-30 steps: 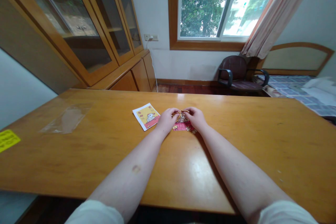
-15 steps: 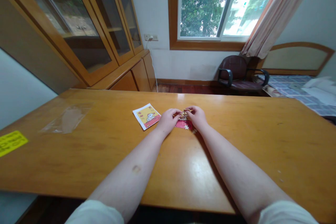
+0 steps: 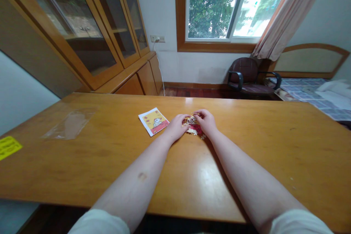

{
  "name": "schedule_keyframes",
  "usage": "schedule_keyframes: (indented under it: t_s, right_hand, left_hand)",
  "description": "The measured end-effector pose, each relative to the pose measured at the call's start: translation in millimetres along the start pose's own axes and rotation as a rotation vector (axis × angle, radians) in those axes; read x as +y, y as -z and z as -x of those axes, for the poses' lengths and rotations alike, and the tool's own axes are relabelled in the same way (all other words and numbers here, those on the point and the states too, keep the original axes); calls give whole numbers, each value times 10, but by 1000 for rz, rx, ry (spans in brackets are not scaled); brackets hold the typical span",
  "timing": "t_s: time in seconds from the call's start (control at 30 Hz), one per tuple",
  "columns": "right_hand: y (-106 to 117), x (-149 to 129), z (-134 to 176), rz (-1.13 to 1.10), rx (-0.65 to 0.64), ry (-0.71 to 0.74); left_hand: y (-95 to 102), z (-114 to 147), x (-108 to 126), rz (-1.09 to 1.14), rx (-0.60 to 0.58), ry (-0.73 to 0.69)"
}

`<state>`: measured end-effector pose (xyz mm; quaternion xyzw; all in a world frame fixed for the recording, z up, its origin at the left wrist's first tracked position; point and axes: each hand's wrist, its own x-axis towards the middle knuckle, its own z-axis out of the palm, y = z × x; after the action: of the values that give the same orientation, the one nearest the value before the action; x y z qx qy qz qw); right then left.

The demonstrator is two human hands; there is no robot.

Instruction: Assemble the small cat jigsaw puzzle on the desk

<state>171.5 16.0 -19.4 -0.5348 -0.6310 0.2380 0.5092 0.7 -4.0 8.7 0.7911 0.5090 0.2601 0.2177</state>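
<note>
Jigsaw puzzle pieces, some red and some pale, lie in a small heap on the wooden table between my two hands. On the heap's left side rests my left hand, its thumb and fingers apart and curved around the edge of the pieces. My right hand bends over the heap from the right, thumb and forefinger pinched on a puzzle piece at the far side. Left of my left hand lies a picture card with a white cartoon animal on yellow and red.
A clear plastic bag lies flat on the table to the left, with a yellow label at the table's left edge. Beyond the table stand a glass-fronted cabinet, an armchair and a bed.
My left thumb and fingers have come apart and moved down around the heap. Some red pieces are now covered by pale ones. The right hand stays nearly in place.
</note>
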Motion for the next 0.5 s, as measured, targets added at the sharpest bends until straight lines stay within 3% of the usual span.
schedule_keyframes:
  t_s: [0.2,0.33,0.5]
  right_hand:
    - [-10,-18,5,-33,-45,22]
    - [-3,-47,17,-22,-64,7]
    - [-11,-60,45,27,-192,-28]
  left_hand:
    - [-23,20,-45,-161,-143,-86]
    - [-41,5,-54,-194,-168,-94]
    - [-68,-34,-84,-163,-160,-81]
